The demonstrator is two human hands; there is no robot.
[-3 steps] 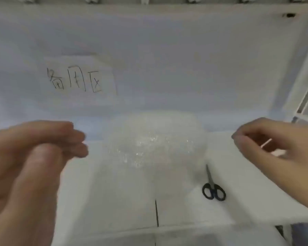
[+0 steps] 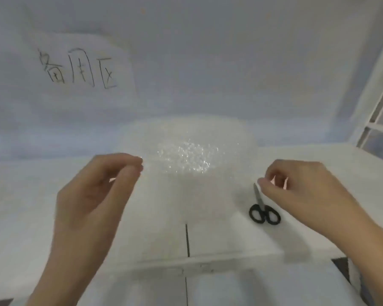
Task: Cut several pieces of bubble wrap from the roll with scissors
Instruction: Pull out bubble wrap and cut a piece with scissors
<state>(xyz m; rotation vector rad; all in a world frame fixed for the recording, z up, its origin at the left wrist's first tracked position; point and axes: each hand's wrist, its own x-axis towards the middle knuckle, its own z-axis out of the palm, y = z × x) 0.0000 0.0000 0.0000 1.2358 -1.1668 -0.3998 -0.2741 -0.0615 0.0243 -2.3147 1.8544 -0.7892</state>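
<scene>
roll: a big roll of bubble wrap (image 2: 186,155) sits at the back of the white table (image 2: 307,160), close to the wall.
sheet: some clear wrap seems to come forward from the roll toward the person, but it is too see-through to be sure.
left hand: the left hand (image 2: 91,191) is up in front of the roll's left side. its grip is pinched shut, thumb on fingers. it may be holding the wrap's edge, but i cannot tell.
right hand: the right hand (image 2: 296,186) is up by the roll's right side, its grip pinched shut the same way.
scissors: black-handled scissors (image 2: 263,208) lie flat on the table, just under the right hand. nobody is holding them.
sign: a paper sign (image 2: 80,67) with writing hangs on the wall.
done: no cut pieces can be seen yet.
left to do: pull out wrap, pick up the scissors, and cut several pieces. it looks like the very start.
</scene>
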